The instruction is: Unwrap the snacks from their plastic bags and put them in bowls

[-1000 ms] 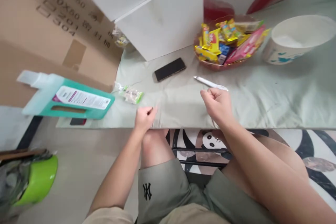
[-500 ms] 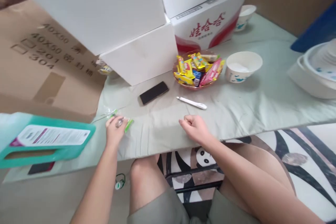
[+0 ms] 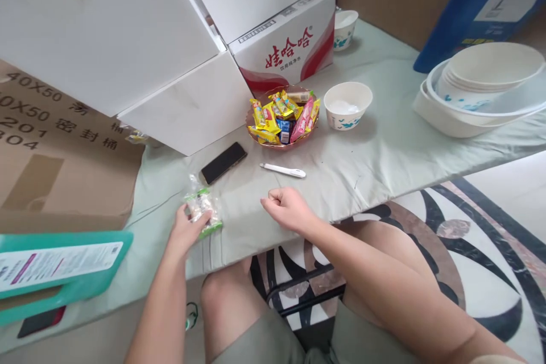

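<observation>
Work at the table (image 3: 239, 210), with places read from the snack bowl (image 3: 290, 146). Progress, as judged from the layout: the right hand (image 3: 288, 209), in front of the bowl on the person's side, was curled into a fist, its contents, if any, impossible to tell. The left hand (image 3: 186, 230), in front of the bowl and to its left, grasped the packet (image 3: 205, 203), thumb across the wrapper. Securing the packet thus appeared done; no tear showed in it, and anything beyond the grasp appeared left to do. The white tool (image 3: 284, 170), just in front of the bowl, lay untouched.

Room for moving: the boxes (image 3: 200, 108) walled off the space behind the bowl and to its left. The table's front edge ran close to both hands. The jug (image 3: 111, 264), well left of the bowl, bounded that flank. The paper bowl (image 3: 347, 121) stood just right of the bowl. The phone (image 3: 224, 162) lay to its left, near the packet. The broadest bare stretch opened to the bowl's right; a smaller patch lay before it, between the hands.
</observation>
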A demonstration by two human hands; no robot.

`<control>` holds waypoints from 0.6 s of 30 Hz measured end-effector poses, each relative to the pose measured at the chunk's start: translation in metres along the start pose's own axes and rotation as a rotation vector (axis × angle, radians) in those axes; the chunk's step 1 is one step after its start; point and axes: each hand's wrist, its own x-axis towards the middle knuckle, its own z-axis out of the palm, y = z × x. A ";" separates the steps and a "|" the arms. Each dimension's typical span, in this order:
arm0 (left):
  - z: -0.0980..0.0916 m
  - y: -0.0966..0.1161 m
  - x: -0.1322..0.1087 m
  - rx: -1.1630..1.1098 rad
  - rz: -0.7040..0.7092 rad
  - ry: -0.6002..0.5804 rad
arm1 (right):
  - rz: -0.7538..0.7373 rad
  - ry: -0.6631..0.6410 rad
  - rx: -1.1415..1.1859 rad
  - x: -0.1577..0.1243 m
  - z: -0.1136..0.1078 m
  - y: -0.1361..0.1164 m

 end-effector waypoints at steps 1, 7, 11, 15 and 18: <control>0.002 0.009 -0.004 -0.073 -0.091 -0.005 | 0.000 -0.004 0.009 0.000 0.001 0.002; 0.013 0.049 -0.043 -0.512 -0.092 -0.156 | -0.031 0.016 0.103 0.001 0.005 0.007; 0.026 0.061 -0.072 -0.598 -0.071 -0.506 | -0.103 0.055 0.322 0.004 -0.001 0.005; 0.058 0.078 -0.087 -0.475 0.094 -0.866 | -0.211 -0.028 0.428 0.011 -0.011 0.007; 0.084 0.091 -0.087 -0.493 0.193 -0.913 | -0.300 0.049 0.355 0.016 -0.021 0.013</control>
